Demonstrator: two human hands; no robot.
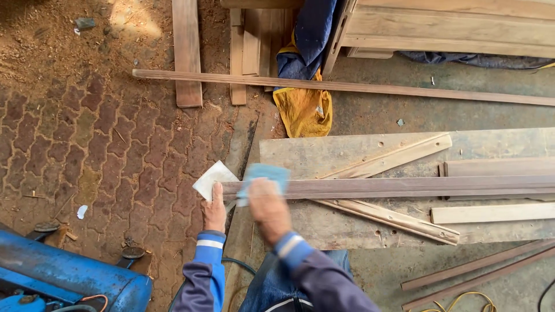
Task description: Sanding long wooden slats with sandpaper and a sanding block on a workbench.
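Observation:
A long dark wooden strip [404, 186] lies across a worn board [347, 151] and reaches off to the right. My right hand [267, 208] presses a light blue sheet of abrasive paper [263, 176] onto the strip near its left end; the hand is blurred. My left hand [214, 211] rests at the strip's left end, fingers on a pale folded sheet [213, 178] beside it. Both sleeves are dark blue with pale bands.
Thin wooden slats [387, 216] lie on the board, more strips [474, 271] on the concrete at right. A long batten [347, 86] crosses the ground above. A yellow and blue cloth [304, 107] hangs by wooden furniture. A blue machine [63, 277] stands at lower left on brick paving.

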